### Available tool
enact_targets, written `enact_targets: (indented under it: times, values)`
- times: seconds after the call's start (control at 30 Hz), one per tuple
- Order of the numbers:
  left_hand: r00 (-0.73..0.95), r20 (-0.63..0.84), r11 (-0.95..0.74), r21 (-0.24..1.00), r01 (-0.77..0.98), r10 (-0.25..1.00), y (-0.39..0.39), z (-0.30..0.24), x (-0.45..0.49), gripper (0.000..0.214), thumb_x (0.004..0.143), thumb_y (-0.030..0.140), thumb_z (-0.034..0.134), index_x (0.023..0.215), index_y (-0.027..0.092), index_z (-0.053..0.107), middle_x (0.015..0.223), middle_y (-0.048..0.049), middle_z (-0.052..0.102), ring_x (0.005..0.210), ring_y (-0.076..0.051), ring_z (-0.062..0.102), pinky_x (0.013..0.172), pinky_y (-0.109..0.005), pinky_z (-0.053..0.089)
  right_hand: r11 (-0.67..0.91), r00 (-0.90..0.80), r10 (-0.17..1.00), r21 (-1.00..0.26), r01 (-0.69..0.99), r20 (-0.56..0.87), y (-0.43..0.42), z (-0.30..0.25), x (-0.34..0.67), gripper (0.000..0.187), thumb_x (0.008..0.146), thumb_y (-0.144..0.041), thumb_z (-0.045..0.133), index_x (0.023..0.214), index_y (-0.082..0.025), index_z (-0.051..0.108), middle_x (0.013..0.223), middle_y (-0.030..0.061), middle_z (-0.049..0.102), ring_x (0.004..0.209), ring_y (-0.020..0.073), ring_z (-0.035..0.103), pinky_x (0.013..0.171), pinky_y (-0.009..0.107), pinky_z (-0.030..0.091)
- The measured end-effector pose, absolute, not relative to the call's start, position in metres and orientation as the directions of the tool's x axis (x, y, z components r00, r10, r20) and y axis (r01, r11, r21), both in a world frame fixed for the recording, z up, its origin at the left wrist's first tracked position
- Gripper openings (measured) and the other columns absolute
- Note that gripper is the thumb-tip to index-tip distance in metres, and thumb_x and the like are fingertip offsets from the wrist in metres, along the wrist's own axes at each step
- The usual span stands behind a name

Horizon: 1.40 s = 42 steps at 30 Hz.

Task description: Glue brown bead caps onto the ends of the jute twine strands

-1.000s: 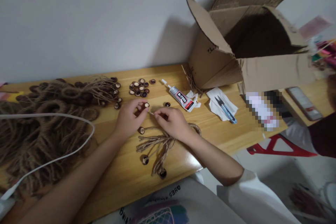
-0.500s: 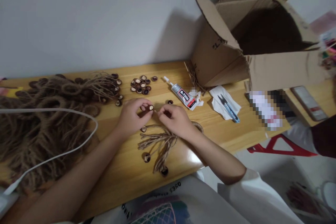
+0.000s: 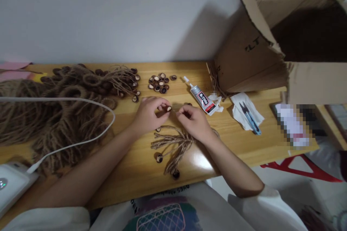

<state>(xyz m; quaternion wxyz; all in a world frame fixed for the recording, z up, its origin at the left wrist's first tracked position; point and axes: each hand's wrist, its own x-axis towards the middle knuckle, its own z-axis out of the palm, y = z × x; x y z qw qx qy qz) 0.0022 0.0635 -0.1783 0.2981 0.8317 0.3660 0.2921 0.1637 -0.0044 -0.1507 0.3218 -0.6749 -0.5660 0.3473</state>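
Observation:
My left hand (image 3: pixel 151 114) pinches a small brown nut shell (image 3: pixel 169 108), its pale inside showing, between thumb and fingertips. Just to the right, the fingers of my right hand (image 3: pixel 193 122) are pressed together on the thin end of a twine strand (image 3: pixel 174 111), close to the shell. Below both hands lies a knotted bundle of brown twine (image 3: pixel 173 143) with frayed tassels. Two shells, a left shell (image 3: pixel 159 157) and a front shell (image 3: pixel 176 174), sit at its strand ends. Another shell (image 3: pixel 158 129) is partly hidden under my left hand.
Loose shells (image 3: pixel 161 83) are grouped behind my hands, left of a glue tube (image 3: pixel 202 99). Thread snips (image 3: pixel 251 118) rest on a white tissue (image 3: pixel 238 106). Finished-looking twine pieces (image 3: pixel 67 115) pile up at left, crossed by a white cable (image 3: pixel 81 99). A cardboard box (image 3: pixel 244 61) stands at right.
The whole view has swung left, so things sit further right in the picture. Both hands keep their pinches, shell and strand end still close together.

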Motion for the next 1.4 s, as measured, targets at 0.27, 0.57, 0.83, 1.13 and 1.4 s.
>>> enact_targets:
  times: [0.27, 0.57, 0.83, 1.13, 1.4]
  values:
    - [0.566, 0.249, -0.548, 0.706, 0.45, 0.786, 0.0641, -0.1773, 0.0012, 0.015, 0.075, 0.021, 0.061, 0.088, 0.019, 0.067, 0.074, 0.0001, 0.068, 0.071, -0.017, 0.062, 0.074, -0.032, 0.04, -0.165, 0.103, 0.986, -0.822, 0.545, -0.129, -0.0043, -0.1526, 0.1642, 0.017, 0.075, -0.024, 0.051, 0.06, -0.017, 0.05, 0.057, -0.0027, 0.051, 0.055, 0.01, 0.045, 0.056, 0.021, 0.031]
    - [0.574, 0.218, -0.533, 0.707, 0.465, 0.79, 0.0644, -0.1766, 0.0007, 0.016, 0.075, 0.022, 0.061, 0.089, 0.02, 0.068, 0.075, 0.0001, 0.069, 0.072, -0.016, 0.061, 0.076, -0.033, 0.038, -0.136, 0.076, 0.991, -0.822, 0.553, -0.112, -0.005, -0.155, 0.1648, 0.018, 0.077, -0.026, 0.051, 0.062, -0.017, 0.053, 0.06, -0.0017, 0.054, 0.058, 0.0106, 0.047, 0.057, 0.022, 0.033]
    - [0.575, 0.224, -0.54, 0.701, 0.467, 0.787, 0.0646, -0.1769, 0.0004, 0.018, 0.075, 0.021, 0.061, 0.091, 0.02, 0.068, 0.077, 0.0, 0.069, 0.072, -0.016, 0.061, 0.076, -0.032, 0.039, -0.141, 0.071, 0.99, -0.827, 0.544, -0.122, -0.0052, -0.1559, 0.166, 0.02, 0.079, -0.03, 0.051, 0.065, -0.017, 0.056, 0.06, -0.0015, 0.055, 0.058, 0.0107, 0.047, 0.057, 0.022, 0.033]
    - [0.573, 0.241, -0.547, 0.706, 0.451, 0.783, 0.0632, -0.1762, 0.0006, 0.018, 0.078, 0.02, 0.06, 0.094, 0.02, 0.069, 0.078, -0.0004, 0.07, 0.076, -0.017, 0.063, 0.077, -0.033, 0.039, -0.135, 0.065, 0.991, -0.823, 0.551, -0.118, -0.0048, -0.1553, 0.1656, 0.021, 0.08, -0.031, 0.051, 0.065, -0.017, 0.056, 0.06, -0.0014, 0.054, 0.056, 0.0106, 0.046, 0.056, 0.022, 0.032]
    - [0.564, 0.251, -0.547, 0.708, 0.447, 0.787, 0.0634, -0.1784, 0.001, 0.022, 0.08, 0.022, 0.059, 0.1, 0.021, 0.069, 0.081, -0.0009, 0.072, 0.077, -0.017, 0.063, 0.076, -0.032, 0.04, -0.125, 0.061, 0.992, -0.82, 0.559, -0.109, -0.0048, -0.1553, 0.166, 0.022, 0.081, -0.031, 0.052, 0.065, -0.017, 0.056, 0.06, -0.001, 0.055, 0.058, 0.0113, 0.048, 0.057, 0.022, 0.033]
